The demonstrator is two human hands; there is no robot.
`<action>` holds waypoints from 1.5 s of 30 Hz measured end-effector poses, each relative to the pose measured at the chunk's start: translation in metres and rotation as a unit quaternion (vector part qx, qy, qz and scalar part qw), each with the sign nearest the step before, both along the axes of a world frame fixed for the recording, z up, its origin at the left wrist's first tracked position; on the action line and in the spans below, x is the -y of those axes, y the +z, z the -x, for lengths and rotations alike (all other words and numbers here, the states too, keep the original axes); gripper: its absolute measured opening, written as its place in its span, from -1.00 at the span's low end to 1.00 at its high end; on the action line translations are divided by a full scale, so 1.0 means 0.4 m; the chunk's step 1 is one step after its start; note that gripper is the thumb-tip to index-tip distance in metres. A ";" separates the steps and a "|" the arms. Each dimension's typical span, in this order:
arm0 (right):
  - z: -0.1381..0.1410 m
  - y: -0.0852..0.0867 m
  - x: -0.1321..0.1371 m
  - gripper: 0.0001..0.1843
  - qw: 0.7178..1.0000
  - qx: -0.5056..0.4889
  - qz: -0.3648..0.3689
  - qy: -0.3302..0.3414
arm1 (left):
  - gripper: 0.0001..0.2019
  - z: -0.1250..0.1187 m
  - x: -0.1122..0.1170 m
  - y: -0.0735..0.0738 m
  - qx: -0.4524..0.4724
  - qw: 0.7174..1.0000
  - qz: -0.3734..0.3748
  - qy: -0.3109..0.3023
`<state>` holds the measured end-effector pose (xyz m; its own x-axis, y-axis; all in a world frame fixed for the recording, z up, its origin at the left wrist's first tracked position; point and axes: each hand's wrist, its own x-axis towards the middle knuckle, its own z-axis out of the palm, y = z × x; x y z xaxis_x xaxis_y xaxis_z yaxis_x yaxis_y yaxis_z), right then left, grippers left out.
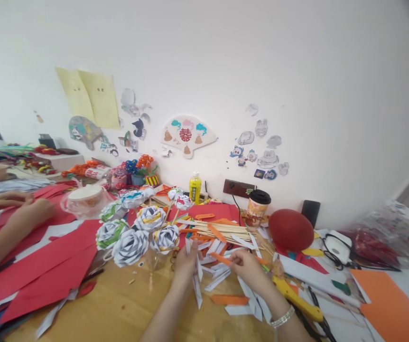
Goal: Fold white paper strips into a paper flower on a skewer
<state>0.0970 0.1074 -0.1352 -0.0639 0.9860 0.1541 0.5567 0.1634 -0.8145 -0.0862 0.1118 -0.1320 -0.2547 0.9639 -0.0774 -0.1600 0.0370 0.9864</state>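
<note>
Clamped by one end in the right hand (250,270), an orange paper strip (220,259) points — in the head view — toward the left hand (185,261), which pinches white paper strips (197,289) lying roughly crosswise, just apart from it.

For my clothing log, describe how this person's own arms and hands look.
The left hand and right hand are ungloved, and no sleeve shows on either arm. A pale, shiny, beaded-looking bracelet circles the right wrist; the left wrist shows none.
</note>
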 end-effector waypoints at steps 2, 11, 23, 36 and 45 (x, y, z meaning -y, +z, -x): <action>-0.008 0.004 -0.002 -0.94 1.000 -0.006 0.005 0.001 | -0.53 -0.006 -0.002 -0.002 0.046 0.998 0.000 -0.031; 0.075 0.068 0.047 -0.81 0.989 -0.100 -0.097 0.057 | -0.54 -0.031 0.006 0.003 0.098 0.986 -0.082 -0.104; 0.106 0.054 0.065 -0.84 0.987 -0.035 -0.130 0.085 | -0.55 -0.034 0.036 0.028 0.111 0.986 -0.071 -0.106; 0.069 0.046 0.034 -0.81 0.988 -0.118 -0.102 0.023 | -0.50 -0.021 0.011 0.022 0.017 0.996 -0.051 -0.073; 0.082 0.007 0.019 -0.78 0.970 -0.238 0.033 0.031 | -0.59 -0.053 0.030 0.012 -0.042 0.992 -0.053 -0.111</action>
<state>0.0642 0.0999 -0.1323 -0.0602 0.9914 0.1166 0.1060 0.1225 -0.9868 -0.0651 0.1000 -0.1270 -0.0370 0.9985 0.0393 -0.0774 -0.0421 0.9961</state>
